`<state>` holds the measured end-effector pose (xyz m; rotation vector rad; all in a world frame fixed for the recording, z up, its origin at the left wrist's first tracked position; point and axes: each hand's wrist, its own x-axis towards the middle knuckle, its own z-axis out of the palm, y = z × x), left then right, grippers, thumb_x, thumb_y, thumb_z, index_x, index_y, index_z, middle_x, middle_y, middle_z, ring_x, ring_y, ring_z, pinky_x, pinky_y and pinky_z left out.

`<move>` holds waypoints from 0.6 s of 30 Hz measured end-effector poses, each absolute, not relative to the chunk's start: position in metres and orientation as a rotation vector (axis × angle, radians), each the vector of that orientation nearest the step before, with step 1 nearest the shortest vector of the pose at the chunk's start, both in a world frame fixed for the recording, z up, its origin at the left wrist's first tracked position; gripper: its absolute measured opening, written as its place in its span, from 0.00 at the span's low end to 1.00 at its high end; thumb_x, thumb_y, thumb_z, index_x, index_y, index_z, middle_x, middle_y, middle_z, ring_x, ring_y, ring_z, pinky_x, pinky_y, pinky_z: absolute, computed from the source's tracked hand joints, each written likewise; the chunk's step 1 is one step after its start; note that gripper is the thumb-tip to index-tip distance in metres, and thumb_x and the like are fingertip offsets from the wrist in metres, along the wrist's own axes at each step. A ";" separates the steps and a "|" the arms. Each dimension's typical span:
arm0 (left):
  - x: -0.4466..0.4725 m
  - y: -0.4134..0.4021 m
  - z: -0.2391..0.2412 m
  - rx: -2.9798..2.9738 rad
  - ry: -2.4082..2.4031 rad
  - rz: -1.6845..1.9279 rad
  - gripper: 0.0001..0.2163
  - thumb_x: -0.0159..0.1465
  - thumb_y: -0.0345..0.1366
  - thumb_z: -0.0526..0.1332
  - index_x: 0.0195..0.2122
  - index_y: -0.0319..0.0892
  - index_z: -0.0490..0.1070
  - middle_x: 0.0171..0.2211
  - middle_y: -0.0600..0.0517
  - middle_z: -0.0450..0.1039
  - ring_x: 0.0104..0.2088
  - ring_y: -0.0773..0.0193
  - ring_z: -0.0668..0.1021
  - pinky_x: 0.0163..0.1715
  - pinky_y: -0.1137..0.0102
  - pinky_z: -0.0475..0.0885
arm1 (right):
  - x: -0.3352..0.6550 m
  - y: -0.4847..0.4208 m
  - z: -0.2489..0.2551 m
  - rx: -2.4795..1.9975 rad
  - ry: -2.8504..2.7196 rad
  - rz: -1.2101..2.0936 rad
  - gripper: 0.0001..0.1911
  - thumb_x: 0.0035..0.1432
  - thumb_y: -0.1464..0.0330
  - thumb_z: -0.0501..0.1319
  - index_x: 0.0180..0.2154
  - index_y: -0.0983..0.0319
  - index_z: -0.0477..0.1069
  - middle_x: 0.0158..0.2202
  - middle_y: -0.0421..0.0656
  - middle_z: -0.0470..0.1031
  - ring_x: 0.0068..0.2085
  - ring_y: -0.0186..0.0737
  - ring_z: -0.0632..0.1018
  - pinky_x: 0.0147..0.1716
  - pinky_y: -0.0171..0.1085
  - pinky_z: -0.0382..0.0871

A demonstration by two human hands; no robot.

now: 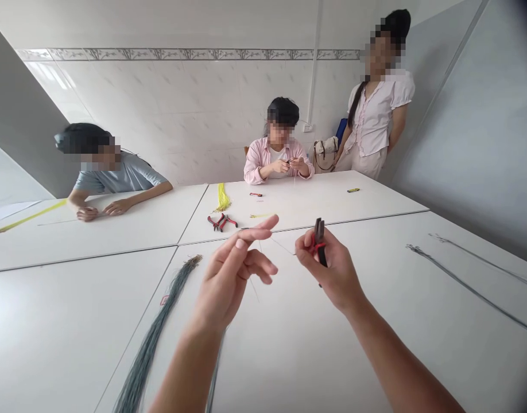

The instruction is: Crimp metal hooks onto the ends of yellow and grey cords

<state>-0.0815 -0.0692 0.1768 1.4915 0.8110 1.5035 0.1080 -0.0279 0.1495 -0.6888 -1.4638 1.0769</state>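
Note:
My right hand is closed around small pliers with red and black handles, jaws pointing up. My left hand is raised beside it, index finger and thumb pinched together at the tip on a very thin grey wire that runs across toward the right hand; the other fingers curl loosely. Both hands hover above the white table. A long bundle of grey wires lies on the table under and left of my left forearm.
More grey wire strands lie at the right. Across the table lie red-handled pliers, a yellow wire bundle and a small yellow tool. Two people sit opposite working; a third stands by the wall.

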 end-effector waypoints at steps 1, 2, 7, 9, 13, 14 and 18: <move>-0.077 -0.069 0.176 1.591 0.945 1.531 0.15 0.75 0.43 0.52 0.51 0.44 0.76 0.60 0.42 0.74 0.28 0.70 0.80 0.27 0.73 0.77 | 0.105 -0.032 0.150 -0.673 -1.470 1.078 0.10 0.63 0.66 0.65 0.34 0.57 0.63 0.32 0.38 0.71 0.31 0.35 0.69 0.31 0.35 0.66; -0.074 -0.069 0.175 1.719 1.087 1.529 0.15 0.75 0.41 0.52 0.53 0.45 0.75 0.57 0.43 0.76 0.28 0.70 0.80 0.29 0.72 0.76 | 0.104 -0.035 0.151 -0.658 -1.474 1.068 0.10 0.64 0.67 0.64 0.34 0.57 0.63 0.32 0.38 0.71 0.31 0.35 0.69 0.31 0.35 0.67; -0.068 -0.073 0.174 2.170 1.453 1.395 0.08 0.70 0.32 0.57 0.44 0.45 0.77 0.24 0.58 0.69 0.21 0.72 0.65 0.24 0.75 0.64 | 0.100 -0.045 0.154 -0.620 -1.457 0.993 0.09 0.64 0.70 0.64 0.34 0.56 0.63 0.33 0.38 0.71 0.33 0.35 0.71 0.35 0.36 0.69; -0.068 -0.073 0.175 2.193 1.434 1.403 0.04 0.67 0.30 0.61 0.38 0.44 0.77 0.22 0.59 0.60 0.22 0.72 0.62 0.23 0.75 0.61 | 0.100 -0.047 0.154 -0.615 -1.448 0.984 0.10 0.64 0.71 0.64 0.34 0.56 0.63 0.32 0.37 0.71 0.33 0.35 0.71 0.36 0.35 0.69; -0.067 -0.070 0.178 2.193 1.379 1.489 0.06 0.63 0.28 0.64 0.33 0.45 0.78 0.22 0.59 0.55 0.22 0.71 0.61 0.24 0.74 0.59 | 0.101 -0.048 0.155 -0.596 -1.478 0.988 0.08 0.66 0.70 0.63 0.35 0.56 0.65 0.33 0.37 0.73 0.34 0.35 0.72 0.36 0.36 0.70; -0.068 -0.069 0.179 2.183 1.378 1.507 0.06 0.63 0.27 0.64 0.33 0.45 0.78 0.22 0.59 0.54 0.22 0.71 0.61 0.23 0.74 0.58 | 0.102 -0.048 0.155 -0.591 -1.495 0.980 0.06 0.67 0.69 0.62 0.36 0.56 0.66 0.34 0.38 0.75 0.35 0.36 0.73 0.36 0.36 0.71; -0.073 -0.071 0.180 2.153 1.394 1.573 0.06 0.64 0.28 0.64 0.32 0.45 0.77 0.22 0.58 0.55 0.22 0.71 0.61 0.24 0.72 0.58 | 0.113 -0.041 0.156 -0.635 -1.649 0.848 0.03 0.71 0.66 0.58 0.44 0.55 0.70 0.40 0.42 0.77 0.41 0.39 0.77 0.39 0.39 0.72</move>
